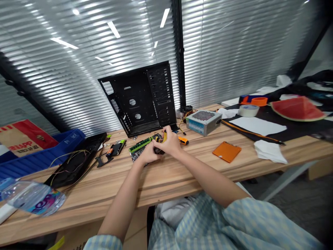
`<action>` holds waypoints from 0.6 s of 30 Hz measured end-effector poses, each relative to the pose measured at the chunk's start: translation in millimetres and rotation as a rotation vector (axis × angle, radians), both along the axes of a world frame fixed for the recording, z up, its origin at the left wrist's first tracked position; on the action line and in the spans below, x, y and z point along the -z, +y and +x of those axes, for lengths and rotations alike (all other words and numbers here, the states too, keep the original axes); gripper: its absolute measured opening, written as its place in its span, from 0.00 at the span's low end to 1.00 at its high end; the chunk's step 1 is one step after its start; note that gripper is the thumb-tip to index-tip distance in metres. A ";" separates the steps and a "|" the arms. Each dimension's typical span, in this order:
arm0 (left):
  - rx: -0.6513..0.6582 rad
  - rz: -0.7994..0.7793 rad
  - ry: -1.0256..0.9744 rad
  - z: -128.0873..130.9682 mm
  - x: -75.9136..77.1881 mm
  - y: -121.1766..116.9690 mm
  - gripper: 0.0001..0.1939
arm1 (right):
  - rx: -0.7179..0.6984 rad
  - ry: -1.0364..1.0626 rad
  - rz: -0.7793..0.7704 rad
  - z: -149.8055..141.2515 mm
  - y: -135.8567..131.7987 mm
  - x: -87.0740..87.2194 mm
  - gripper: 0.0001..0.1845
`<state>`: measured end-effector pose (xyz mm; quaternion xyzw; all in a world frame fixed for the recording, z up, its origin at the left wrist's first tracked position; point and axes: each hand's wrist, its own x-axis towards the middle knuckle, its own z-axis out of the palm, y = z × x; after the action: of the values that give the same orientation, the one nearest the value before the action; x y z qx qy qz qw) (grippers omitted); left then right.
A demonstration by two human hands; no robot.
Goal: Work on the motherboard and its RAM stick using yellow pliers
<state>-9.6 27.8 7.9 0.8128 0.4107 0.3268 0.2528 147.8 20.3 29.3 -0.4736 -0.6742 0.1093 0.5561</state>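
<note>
A motherboard [134, 155] lies flat on the wooden table, with green memory sticks [141, 144] standing in it. Over its right part, my left hand [150, 153] is closed, its fingertips meeting those of my other hand; what they grip is hidden. My right hand [170, 143] curls around a small yellow and black object [164, 136], too covered to name, just above the board. An orange-handled tool [183, 140] rests right beside my right hand. Behind both hands stands a black open computer case [142, 99].
A power supply [203, 122] and an orange flat piece [227, 151] lie to the right, with white tape [248, 110] and a watermelon slice [298, 109] beyond. To the left are a drive-like part [118, 147], a black panel [75, 168], a blue bin [66, 142] and a water bottle [33, 197].
</note>
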 end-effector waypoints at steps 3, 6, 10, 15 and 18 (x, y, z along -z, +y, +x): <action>-0.012 0.011 0.033 0.7 -0.5 0.1 0.31 | -0.002 0.006 0.002 0.7 0.9 0.3 0.25; -0.037 0.024 0.053 1.1 0.7 0.9 0.29 | -0.007 0.007 -0.014 1.4 0.0 -1.5 0.25; -0.073 0.045 0.058 4.0 4.1 0.8 0.28 | 0.009 -0.023 -0.064 1.8 -3.1 -5.2 0.26; -0.125 0.059 0.106 10.2 8.1 -1.3 0.25 | 0.020 -0.109 -0.073 2.1 -5.8 -6.7 0.32; -0.131 0.058 0.101 12.3 8.6 -2.1 0.23 | 0.018 -0.126 -0.071 2.3 -6.2 -6.0 0.34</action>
<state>2.7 25.7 -0.7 0.8066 0.4655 0.3132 0.1862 150.1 14.2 35.2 -0.5051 -0.6994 0.0980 0.4962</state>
